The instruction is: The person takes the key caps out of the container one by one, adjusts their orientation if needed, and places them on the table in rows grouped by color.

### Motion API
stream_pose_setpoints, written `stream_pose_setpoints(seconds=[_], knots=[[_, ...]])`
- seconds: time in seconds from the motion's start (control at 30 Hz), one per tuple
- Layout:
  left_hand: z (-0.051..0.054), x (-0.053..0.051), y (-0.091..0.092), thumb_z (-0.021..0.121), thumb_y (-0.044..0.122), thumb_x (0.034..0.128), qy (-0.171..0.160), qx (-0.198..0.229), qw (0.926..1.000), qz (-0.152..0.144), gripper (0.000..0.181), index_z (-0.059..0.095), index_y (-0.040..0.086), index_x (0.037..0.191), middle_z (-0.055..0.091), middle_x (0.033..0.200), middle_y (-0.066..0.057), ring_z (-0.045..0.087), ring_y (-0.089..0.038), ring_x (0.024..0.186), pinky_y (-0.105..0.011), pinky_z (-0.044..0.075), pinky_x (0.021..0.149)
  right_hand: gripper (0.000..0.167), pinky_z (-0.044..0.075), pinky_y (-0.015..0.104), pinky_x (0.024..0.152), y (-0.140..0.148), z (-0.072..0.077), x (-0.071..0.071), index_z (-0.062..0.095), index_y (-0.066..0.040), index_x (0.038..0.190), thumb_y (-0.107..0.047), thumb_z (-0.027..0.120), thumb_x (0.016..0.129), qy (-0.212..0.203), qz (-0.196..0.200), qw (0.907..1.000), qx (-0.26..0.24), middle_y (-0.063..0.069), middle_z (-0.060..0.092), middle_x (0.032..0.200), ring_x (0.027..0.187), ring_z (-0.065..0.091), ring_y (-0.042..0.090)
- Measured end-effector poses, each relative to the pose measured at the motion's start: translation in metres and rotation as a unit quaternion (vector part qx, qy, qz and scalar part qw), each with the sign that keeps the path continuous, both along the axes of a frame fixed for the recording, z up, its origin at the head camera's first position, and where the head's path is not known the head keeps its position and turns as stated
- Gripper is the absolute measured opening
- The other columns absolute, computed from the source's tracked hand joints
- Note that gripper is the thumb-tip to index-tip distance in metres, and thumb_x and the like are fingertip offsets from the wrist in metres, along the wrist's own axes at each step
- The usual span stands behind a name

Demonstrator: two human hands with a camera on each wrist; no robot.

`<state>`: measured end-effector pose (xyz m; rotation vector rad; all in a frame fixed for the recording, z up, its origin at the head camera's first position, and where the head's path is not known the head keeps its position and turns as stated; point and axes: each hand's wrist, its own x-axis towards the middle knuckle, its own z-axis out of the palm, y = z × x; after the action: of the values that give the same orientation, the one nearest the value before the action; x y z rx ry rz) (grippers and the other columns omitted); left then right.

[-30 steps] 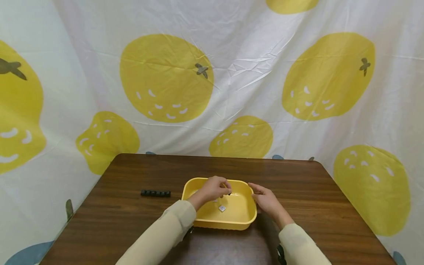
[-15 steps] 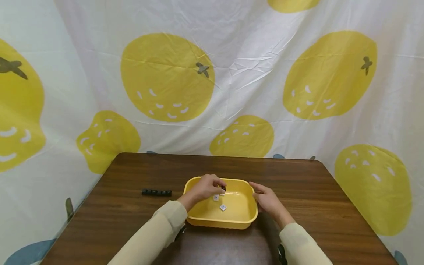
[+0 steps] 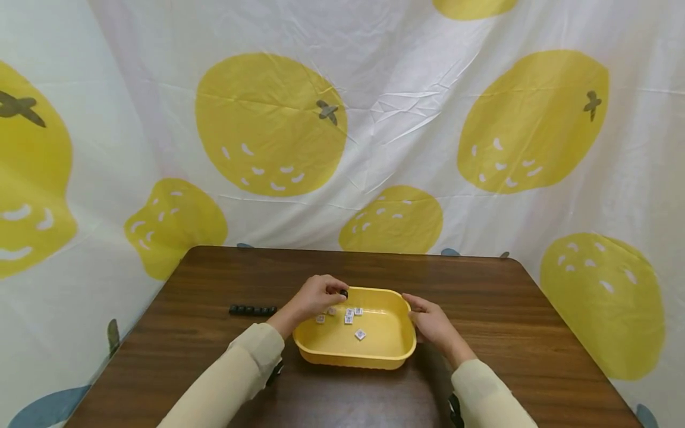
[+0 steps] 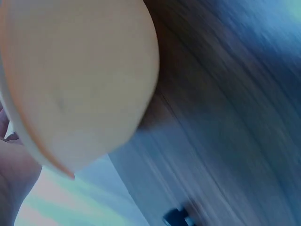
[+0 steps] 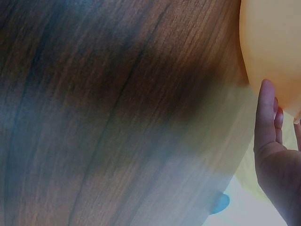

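Observation:
In the head view, my left hand [image 3: 317, 295] pinches a small black piece [image 3: 344, 293] between thumb and fingertips, over the back left rim of a yellow plastic basin [image 3: 369, 351]. Several small white square tiles [image 3: 360, 334] with dark printed marks lie on the basin floor. My right hand [image 3: 434, 326] rests against the basin's right side, fingers fairly straight. The right wrist view shows one finger [image 5: 266, 110] laid along the outer wall. In the left wrist view the basin wall [image 4: 89, 80] hides most of the left hand [image 4: 16, 172].
A row of joined-looking small black blocks [image 3: 253, 310] lies on the brown wooden table [image 3: 481, 297], left of the basin. Behind the table hangs a white cloth [image 3: 396, 142] printed with yellow lemons.
My left hand has moved left from the basin's middle to its back left rim with the black piece. More white tiles now show on the basin floor. The right hand stays at the side.

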<state>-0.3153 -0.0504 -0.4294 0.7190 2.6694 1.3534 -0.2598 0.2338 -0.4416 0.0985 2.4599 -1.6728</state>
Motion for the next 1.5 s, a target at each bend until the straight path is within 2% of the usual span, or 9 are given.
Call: stream_pose_setpoints(seconds=[0.27,0.5,0.73,1.0,1.17,1.3,1.5], knots=[[0.005,-0.004,-0.025,0.074,0.013,0.0896,-0.019,0.004,0.9985,0.05,0.023,0.075,0.005,0.112,0.064,0.09,0.0,0.055,-0.017,0.08,-0.031,0.048,0.07,0.049,0.058,0.041,0.068,-0.001,0.002,0.0,0.045,-0.007,0.148,-0.003,0.046,0.1,0.0,-0.001,1.0,0.004,0.026,0.054,0.131,0.096,0.062,0.029],[0.009,-0.006,-0.052,0.073,0.014,0.0903,-0.025,0.009,0.9971,0.071,0.025,0.073,0.006,0.114,0.068,0.101,-0.003,0.06,-0.018,0.087,-0.032,0.052,0.075,0.049,0.058,0.042,0.068,-0.001,0.002,-0.001,0.044,-0.006,0.149,-0.004,0.046,0.1,0.001,0.003,1.0,0.002,0.027,0.052,0.132,0.097,0.062,0.03],[0.012,-0.008,-0.093,0.072,0.017,0.0913,-0.015,0.003,0.9947,0.101,0.029,0.071,0.005,0.117,0.067,0.107,-0.008,0.061,-0.023,0.094,-0.037,0.053,0.079,0.049,0.057,0.041,0.065,-0.001,0.001,-0.001,0.045,-0.005,0.148,-0.003,0.047,0.099,0.006,0.003,1.0,0.003,0.027,0.053,0.131,0.091,0.063,0.028],[0.011,-0.006,-0.148,0.069,0.018,0.0942,-0.003,-0.033,0.9902,0.136,0.031,0.068,0.002,0.121,0.067,0.11,-0.013,0.061,-0.027,0.097,-0.04,0.051,0.079,0.049,0.057,0.041,0.064,-0.001,-0.001,-0.001,0.046,-0.004,0.148,-0.003,0.046,0.099,0.008,0.0,1.0,-0.004,0.026,0.055,0.128,0.089,0.063,0.027],[0.006,0.0,-0.183,0.066,0.019,0.0969,-0.018,-0.057,0.9851,0.161,0.035,0.065,0.001,0.127,0.063,0.12,-0.02,0.059,-0.035,0.106,-0.045,0.051,0.083,0.049,0.057,0.041,0.065,-0.001,0.0,-0.001,0.045,-0.005,0.148,-0.003,0.046,0.099,0.0,-0.004,1.0,-0.009,0.025,0.054,0.13,0.091,0.063,0.028],[-0.004,0.003,-0.207,0.065,0.02,0.0974,-0.024,-0.084,0.9798,0.18,0.037,0.063,-0.001,0.128,0.06,0.126,-0.026,0.055,-0.042,0.115,-0.052,0.049,0.088,0.049,0.057,0.042,0.066,0.0,0.0,-0.001,0.044,-0.005,0.149,-0.003,0.046,0.1,0.0,0.001,1.0,-0.007,0.027,0.053,0.132,0.093,0.062,0.028],[-0.016,0.008,-0.23,0.067,0.018,0.0953,-0.022,-0.126,0.9737,0.188,0.033,0.066,-0.003,0.121,0.063,0.117,-0.025,0.057,-0.043,0.109,-0.054,0.048,0.086,0.049,0.057,0.041,0.066,0.0,0.0,0.0,0.044,-0.004,0.149,-0.004,0.046,0.1,0.002,0.004,1.0,-0.003,0.028,0.052,0.133,0.093,0.063,0.028]])
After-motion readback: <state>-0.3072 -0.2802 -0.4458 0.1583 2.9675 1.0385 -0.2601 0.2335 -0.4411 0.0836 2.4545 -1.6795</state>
